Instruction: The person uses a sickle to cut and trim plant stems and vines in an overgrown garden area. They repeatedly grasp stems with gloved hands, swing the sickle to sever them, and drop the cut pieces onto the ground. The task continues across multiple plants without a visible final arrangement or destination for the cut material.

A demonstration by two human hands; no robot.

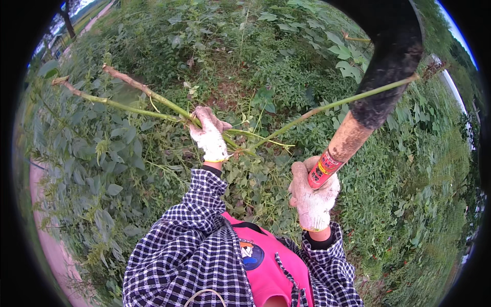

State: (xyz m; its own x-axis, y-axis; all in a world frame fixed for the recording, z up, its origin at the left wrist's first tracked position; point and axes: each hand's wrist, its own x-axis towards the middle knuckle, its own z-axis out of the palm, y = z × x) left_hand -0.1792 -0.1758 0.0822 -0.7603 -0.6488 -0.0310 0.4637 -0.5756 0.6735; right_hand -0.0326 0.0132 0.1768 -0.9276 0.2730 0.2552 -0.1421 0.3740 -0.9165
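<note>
My left hand (209,136), in a dirty white knit work glove, grips a bundle of cut green plant stalks (153,96). Two thick ends with brown, stripped tips reach out to the left. On the right side of the fist, thinner branches spread out, and one long green stem (318,109) crosses in front of the dark metal of a tool. That sickle-like tool (397,61) has a wooden handle with a red label bearing writing. My right hand (314,197), gloved alike, is closed around the handle's lower end. The tool's far end runs out of view at the top.
Dense leafy weeds and vines (264,180) cover the ground all around. A patch of brown soil (224,84) shows ahead. Along the left runs a pale path (50,238), with a tree trunk (68,21) at the upper left. Small red fruits or flowers dot the plants at lower right.
</note>
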